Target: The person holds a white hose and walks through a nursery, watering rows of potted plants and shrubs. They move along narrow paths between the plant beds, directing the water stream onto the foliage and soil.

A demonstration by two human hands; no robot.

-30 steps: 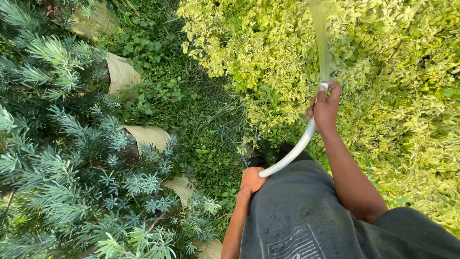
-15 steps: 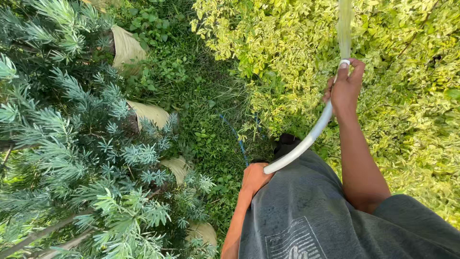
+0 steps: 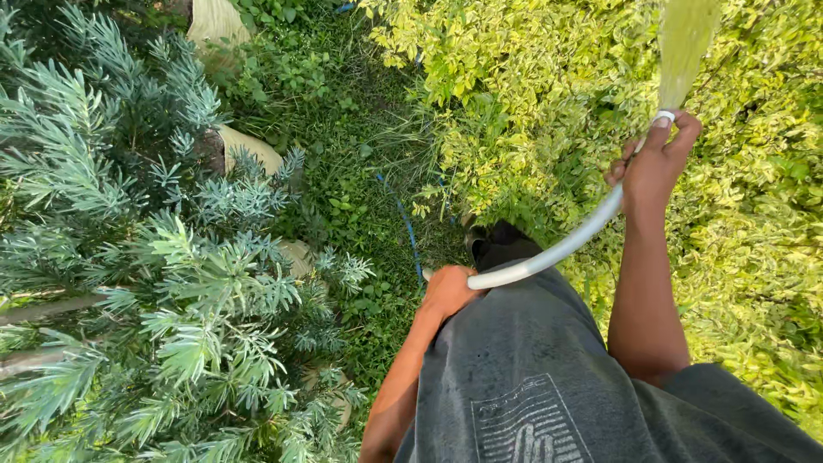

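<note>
A white hose (image 3: 549, 253) runs from my left hand (image 3: 447, 291) up to my right hand (image 3: 656, 163). My right hand grips the hose end, thumb over the nozzle, and a fan of water (image 3: 683, 43) sprays upward over the yellow-green shrubs (image 3: 531, 103). At my hip, my left hand is closed on the lower part of the hose. I wear a grey shirt (image 3: 531, 386).
Blue-green needle-leaved plants (image 3: 137, 283) in tan grow bags (image 3: 249, 146) fill the left side. A strip of low weeds and grass (image 3: 360, 171) with a thin blue line (image 3: 407, 227) runs between them and the shrubs. A dark shoe (image 3: 497, 244) shows below.
The view has shifted so the plants slide down and left. My right hand has moved right and slightly up with the hose end, still spraying.
</note>
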